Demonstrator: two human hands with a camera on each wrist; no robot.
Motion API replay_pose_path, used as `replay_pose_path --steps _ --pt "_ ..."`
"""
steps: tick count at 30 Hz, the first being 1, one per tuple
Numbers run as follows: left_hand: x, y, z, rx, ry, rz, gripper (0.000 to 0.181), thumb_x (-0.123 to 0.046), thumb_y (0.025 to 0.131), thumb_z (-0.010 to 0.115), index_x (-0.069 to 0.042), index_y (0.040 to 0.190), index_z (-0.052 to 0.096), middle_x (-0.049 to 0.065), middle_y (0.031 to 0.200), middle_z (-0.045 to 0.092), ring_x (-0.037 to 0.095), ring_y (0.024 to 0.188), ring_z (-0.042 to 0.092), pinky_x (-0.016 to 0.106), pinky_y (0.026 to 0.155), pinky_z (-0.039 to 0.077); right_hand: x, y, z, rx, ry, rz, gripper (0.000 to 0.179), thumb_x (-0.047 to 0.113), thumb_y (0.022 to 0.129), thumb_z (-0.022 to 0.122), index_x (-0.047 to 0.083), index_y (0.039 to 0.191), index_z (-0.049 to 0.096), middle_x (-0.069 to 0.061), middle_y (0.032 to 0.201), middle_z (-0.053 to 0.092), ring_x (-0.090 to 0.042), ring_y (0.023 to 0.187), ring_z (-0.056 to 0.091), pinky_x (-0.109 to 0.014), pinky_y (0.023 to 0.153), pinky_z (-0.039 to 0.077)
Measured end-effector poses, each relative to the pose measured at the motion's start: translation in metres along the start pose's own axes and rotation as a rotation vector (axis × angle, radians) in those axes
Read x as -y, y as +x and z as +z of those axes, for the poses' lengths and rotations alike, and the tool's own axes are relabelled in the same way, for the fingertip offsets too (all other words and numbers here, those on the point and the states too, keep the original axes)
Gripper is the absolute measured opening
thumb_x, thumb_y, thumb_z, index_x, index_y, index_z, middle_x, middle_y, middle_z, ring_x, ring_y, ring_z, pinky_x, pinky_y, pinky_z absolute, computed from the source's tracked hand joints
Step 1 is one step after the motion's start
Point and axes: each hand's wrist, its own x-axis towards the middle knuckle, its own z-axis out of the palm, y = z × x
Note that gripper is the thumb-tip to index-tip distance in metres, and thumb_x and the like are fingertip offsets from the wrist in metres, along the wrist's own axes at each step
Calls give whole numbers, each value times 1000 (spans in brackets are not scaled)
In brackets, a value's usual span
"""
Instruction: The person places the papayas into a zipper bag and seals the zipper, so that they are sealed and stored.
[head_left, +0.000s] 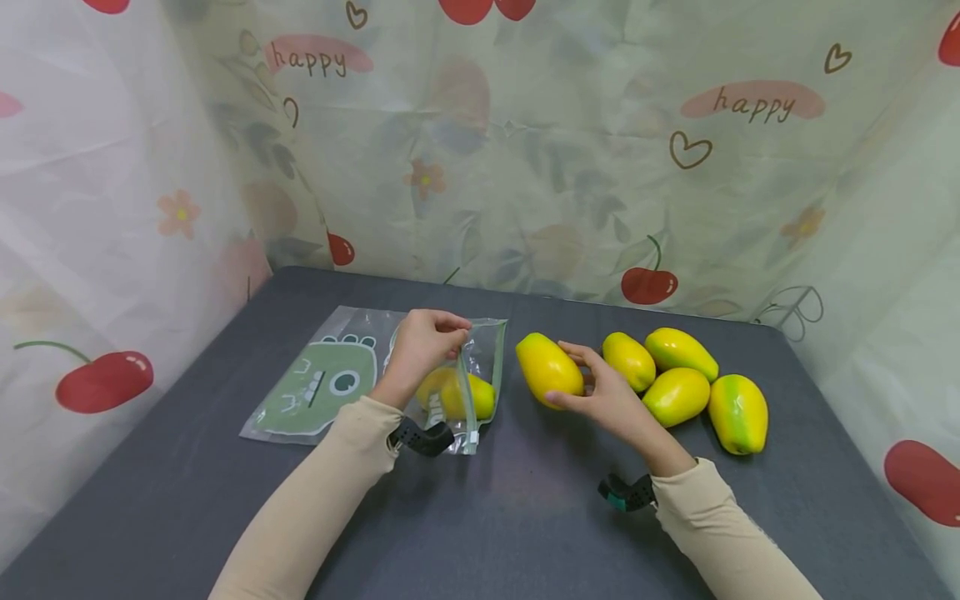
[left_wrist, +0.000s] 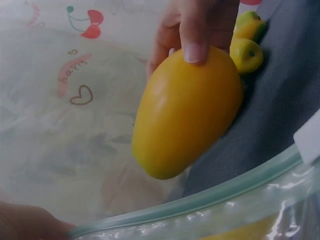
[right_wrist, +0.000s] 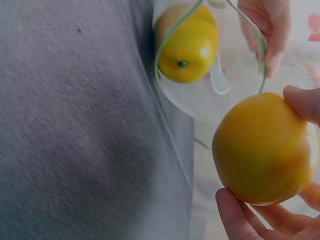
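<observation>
Clamps a mango (head_left: 549, 371) between thumb and fingers of the right hand (head_left: 609, 400), just right of the bag (head_left: 468, 404). Pinches the bag's edge with the left hand (head_left: 423, 346). Has yellow fruit (head_left: 483, 397) inside the bag, four other mangoes (head_left: 677, 397) farther right of it.

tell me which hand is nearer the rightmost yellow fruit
Right. The right hand is to the left of the rightmost yellow fruit, holding another fruit; the left hand is farther left, pinching the clear bag by its edge.
</observation>
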Motion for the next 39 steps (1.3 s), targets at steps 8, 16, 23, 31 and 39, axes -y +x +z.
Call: replay_pose_path --steps 8,16,23,31,39 --pt "-1 0 0 -7 9 -1 14 -14 89 68 -9 100 76 6 92 72 19 70 66 29 69 58 -7 -2 17 39 -40 -4 79 40 83 75 20 148 36 -13 146 43 -32 119 55 -41 89 53" --pt "-6 -1 0 1 -6 -12 11 -15 89 68 -12 96 76 9 95 72 20 72 66 29 70 58 -9 -1 29 63 -64 7 77 39 82 76 18 146 38 -12 146 45 -31 118 55 -44 92 51" --pt "-7 0 -1 12 12 1 15 -16 89 68 -10 101 76 11 98 73 19 72 67 29 70 59 -7 0 35 72 -68 11 76 40 83 75 18 145 39 -12 143 47 -30 118 56 -44 92 51" --pt "-8 1 1 1 27 0 12 -16 89 69 -12 97 76 6 93 73 18 71 68 29 68 59 -3 3 40 80 -35 12 74 39 82 76 13 140 39 -12 143 46 -32 123 54 -44 94 51" --pt "-8 1 2 -5 9 0 12 -14 88 69 -11 96 76 6 95 73 18 71 68 33 71 60 6 5 45 93 -22 -14 73 37 81 77 15 141 42 -11 142 47 -31 121 55 -42 93 52"
